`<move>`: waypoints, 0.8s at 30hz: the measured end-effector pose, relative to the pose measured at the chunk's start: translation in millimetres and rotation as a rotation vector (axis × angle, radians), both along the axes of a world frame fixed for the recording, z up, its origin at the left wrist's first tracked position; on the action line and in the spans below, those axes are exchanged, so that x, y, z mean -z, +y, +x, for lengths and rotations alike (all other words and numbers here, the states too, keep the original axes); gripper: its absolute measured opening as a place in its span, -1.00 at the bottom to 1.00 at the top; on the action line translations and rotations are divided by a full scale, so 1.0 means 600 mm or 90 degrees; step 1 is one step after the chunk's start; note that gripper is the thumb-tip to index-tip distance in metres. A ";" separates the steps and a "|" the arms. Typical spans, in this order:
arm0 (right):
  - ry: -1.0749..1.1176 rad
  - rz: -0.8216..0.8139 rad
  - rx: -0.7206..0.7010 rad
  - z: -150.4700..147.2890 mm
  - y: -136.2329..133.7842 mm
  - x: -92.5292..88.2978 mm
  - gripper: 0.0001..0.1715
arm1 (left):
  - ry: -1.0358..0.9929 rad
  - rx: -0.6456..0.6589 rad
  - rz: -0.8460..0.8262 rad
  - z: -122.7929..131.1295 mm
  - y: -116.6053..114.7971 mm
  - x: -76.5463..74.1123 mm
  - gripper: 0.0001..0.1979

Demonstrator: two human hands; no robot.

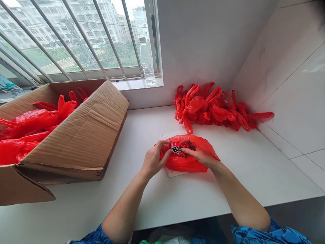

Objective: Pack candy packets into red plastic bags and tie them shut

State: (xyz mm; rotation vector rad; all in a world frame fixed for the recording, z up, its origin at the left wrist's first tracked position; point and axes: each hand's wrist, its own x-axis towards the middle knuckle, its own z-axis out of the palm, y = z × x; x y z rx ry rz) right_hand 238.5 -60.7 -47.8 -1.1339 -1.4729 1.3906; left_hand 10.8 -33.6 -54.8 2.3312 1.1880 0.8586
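Observation:
A small red packet (179,151) with bold black-and-white lettering is held between my two hands. My left hand (155,158) pinches its left end between thumb and fingers. On the packet's right side, my right hand (203,157) grips it with the thumb across the front, its fingers partly hidden by the packet and bag. Around and beneath the packet spreads a red plastic bag (189,166). A flat white item (174,174) shows from under the bag, on the white table (149,200).
To the left stands an open cardboard box (83,135) with red plastic bags (38,118) inside. A pile of knotted red bags (210,108) lies against the back wall. One clear bottle (147,62) stands on the sill by the barred window; another bottle (10,86) lies at the far left.

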 end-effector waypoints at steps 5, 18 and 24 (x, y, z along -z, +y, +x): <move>-0.028 -0.012 -0.021 -0.005 -0.005 0.005 -0.67 | -0.018 0.037 0.055 0.002 0.004 0.014 -0.84; -0.265 0.053 0.231 0.016 0.000 0.034 -0.53 | 0.158 0.013 0.132 -0.011 0.017 0.006 -0.78; -0.319 0.137 0.214 0.013 -0.004 0.031 -0.61 | 0.162 0.063 0.101 -0.010 0.013 -0.004 -0.71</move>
